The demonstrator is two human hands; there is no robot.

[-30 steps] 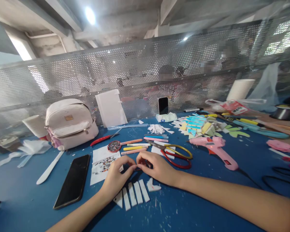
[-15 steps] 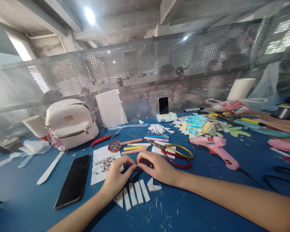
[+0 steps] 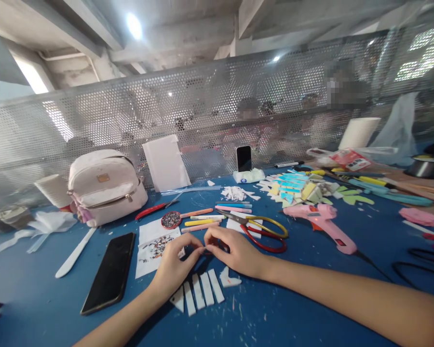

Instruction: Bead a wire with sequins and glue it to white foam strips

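Observation:
My left hand [image 3: 178, 254] and my right hand [image 3: 235, 248] meet fingertip to fingertip over the blue table. Both are closed in a pinch, and whatever lies between the fingers is too small to make out. Just below them lie several white strips [image 3: 207, 289] in a row, with an irregular white scrap [image 3: 229, 278] to their right. Left of my left hand is a white paper sheet [image 3: 144, 264] strewn with small dark and coloured bits. Behind my right hand rest scissors [image 3: 271, 229] with one yellow and one red handle, partly over white pieces. Several coloured pens [image 3: 202, 222] lie beyond my fingers.
A black phone [image 3: 109, 273] and a white plastic knife [image 3: 75, 253] lie left. A pink glue gun [image 3: 327, 224] with its cord is at right, near a pile of coloured strips [image 3: 292, 185]. A white backpack [image 3: 106, 188] and a mesh partition [image 3: 206, 111] stand behind.
My hands keep the same pinched pose in the same place. The whole view shifts very slightly.

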